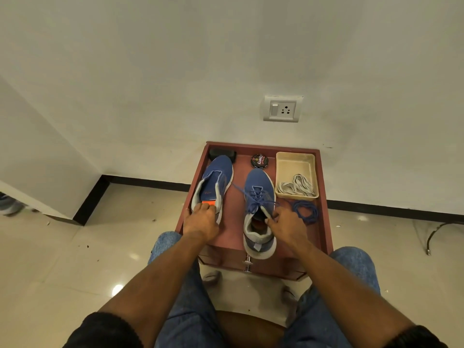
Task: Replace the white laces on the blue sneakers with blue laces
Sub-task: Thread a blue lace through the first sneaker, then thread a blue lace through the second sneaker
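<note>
Two blue sneakers stand toes-away on a small reddish cabinet top [233, 229]. The left sneaker [213, 182] has no lace, and its tongue and orange insole show. My left hand [200, 223] grips its heel collar. The right sneaker [258, 209] is threaded with a blue lace [253, 197] tied loosely. My right hand [286, 227] pinches that sneaker's collar at the right side of its opening. A coiled spare blue lace [306, 212] lies to the right. The white laces [297, 188] sit in a cream tray [281, 169].
A round polish tin [259, 160] and a black block [222, 153] stand at the cabinet's far edge by the wall. A metal drawer handle [247, 263] sticks out at the front. My knees flank the cabinet; tiled floor lies around.
</note>
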